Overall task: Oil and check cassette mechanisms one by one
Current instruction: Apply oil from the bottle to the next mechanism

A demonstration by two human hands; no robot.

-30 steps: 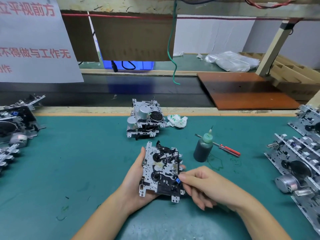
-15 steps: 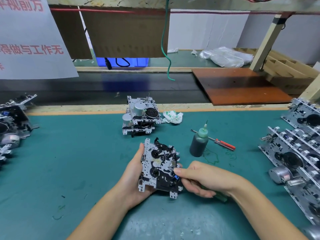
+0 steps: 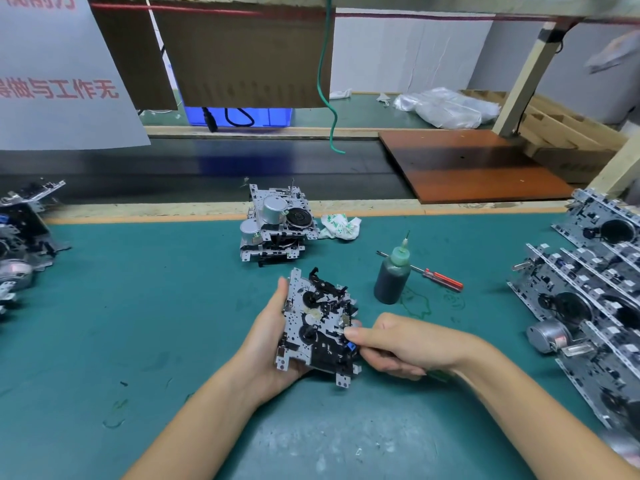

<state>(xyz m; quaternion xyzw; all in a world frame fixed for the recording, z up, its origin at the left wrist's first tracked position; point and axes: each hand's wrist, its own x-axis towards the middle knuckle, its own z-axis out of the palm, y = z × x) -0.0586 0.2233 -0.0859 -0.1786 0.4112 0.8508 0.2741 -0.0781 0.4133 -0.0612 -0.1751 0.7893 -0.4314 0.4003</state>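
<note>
Cassette mechanism (image 3: 317,327) sits tilted in the left hand (image 3: 268,344), fingers curled behind it; the right hand (image 3: 403,344) pinches its right edge, fingers curled.

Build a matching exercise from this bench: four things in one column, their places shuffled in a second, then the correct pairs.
Things
1. oil bottle
2. screwdriver
3. crumpled wrapper
4. held mechanism

Places
A. in the left hand, the right hand at its edge
B. lying on the mat just behind the bottle
C. standing upright right of the held mechanism
D. beside the mechanism stack at the mat's far edge

Pairs: 1-C, 2-B, 3-D, 4-A
</note>
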